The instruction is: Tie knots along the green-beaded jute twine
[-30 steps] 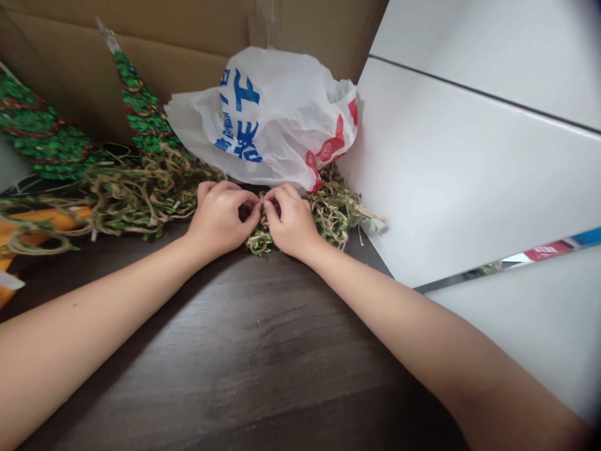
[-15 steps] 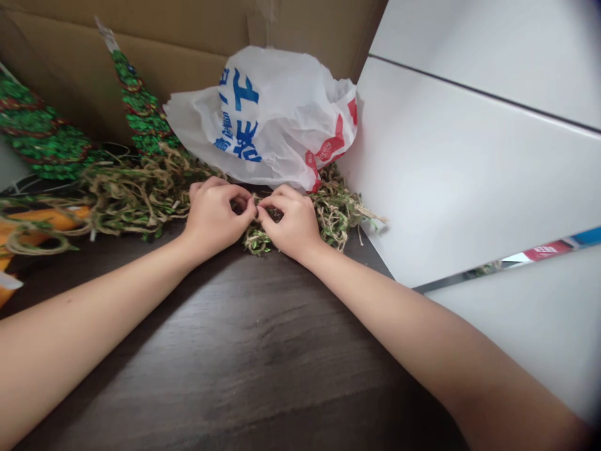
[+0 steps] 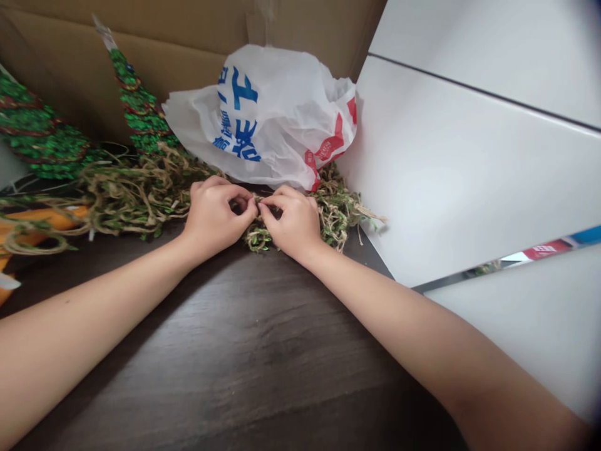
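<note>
A tangle of jute twine with small green leaves (image 3: 136,194) lies across the back of a dark wooden table (image 3: 244,351). My left hand (image 3: 213,216) and my right hand (image 3: 291,222) meet at the middle of the tangle. Both are curled, each pinching a strand of the leafy twine between thumb and fingertips. The pinched strands run between the two hands, partly hidden by my fingers. More of the twine (image 3: 338,210) bunches up to the right of my right hand.
A crumpled white plastic bag (image 3: 277,119) with blue and red print rests on the twine behind my hands. Green glitter tree shapes (image 3: 136,106) lean on a cardboard wall (image 3: 188,37). A white panel (image 3: 469,163) stands at the right. Something orange (image 3: 28,222) lies at the left edge.
My hands have stayed at the same spot. The fingers have shifted slightly on the twine, the left fingers curling tighter and the two pinches drawing closer together.
</note>
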Available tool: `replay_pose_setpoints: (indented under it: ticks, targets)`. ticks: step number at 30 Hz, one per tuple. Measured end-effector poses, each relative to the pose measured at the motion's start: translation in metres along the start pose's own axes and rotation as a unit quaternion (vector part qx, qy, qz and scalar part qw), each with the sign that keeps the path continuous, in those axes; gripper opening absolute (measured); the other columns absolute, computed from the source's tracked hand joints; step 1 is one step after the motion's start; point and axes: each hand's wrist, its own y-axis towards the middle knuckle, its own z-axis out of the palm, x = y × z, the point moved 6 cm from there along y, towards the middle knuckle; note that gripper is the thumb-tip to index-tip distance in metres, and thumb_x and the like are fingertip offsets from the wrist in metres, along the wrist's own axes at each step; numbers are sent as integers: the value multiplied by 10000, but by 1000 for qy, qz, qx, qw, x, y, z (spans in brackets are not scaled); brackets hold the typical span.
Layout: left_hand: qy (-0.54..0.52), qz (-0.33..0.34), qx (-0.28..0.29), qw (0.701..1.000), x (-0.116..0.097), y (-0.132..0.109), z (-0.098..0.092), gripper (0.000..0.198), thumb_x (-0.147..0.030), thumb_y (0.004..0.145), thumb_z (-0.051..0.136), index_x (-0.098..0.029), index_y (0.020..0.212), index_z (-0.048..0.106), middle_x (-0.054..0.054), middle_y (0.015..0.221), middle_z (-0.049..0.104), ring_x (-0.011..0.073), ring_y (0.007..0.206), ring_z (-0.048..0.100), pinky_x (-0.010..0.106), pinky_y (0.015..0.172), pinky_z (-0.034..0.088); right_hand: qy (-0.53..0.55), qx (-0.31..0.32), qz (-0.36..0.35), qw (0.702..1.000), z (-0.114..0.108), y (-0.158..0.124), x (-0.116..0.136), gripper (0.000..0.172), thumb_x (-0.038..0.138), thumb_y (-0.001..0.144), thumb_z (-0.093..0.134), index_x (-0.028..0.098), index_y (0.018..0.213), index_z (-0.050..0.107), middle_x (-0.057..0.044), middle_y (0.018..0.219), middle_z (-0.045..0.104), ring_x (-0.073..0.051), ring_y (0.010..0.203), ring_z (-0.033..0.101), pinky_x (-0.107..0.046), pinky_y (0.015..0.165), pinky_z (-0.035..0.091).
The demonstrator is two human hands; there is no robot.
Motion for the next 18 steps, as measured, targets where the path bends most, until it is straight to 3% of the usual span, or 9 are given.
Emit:
replay_pose_setpoints:
  ticks: [8, 18]
  targets:
    - [-10, 7, 4, 1000, 1, -1, 1, 207, -366, 902, 653, -245, 805, 791, 61, 819, 800, 302, 968, 736, 486, 985, 568, 3, 1, -1, 1000, 1, 0, -1, 184, 287, 1052, 679, 235, 1039, 855, -51, 1111, 803, -244, 1084, 722, -439, 981, 457]
    - [-67, 7, 13, 998, 3, -1, 3, 202, -354, 874, 681, -222, 868, 834, 64, 917, 807, 250, 947, 746, 403, 949, 616, -24, 4, -4, 1000, 0, -2, 3, 199, 292, 1044, 656, 233, 982, 835, -58, 1096, 791, -251, 1060, 709, -432, 951, 431]
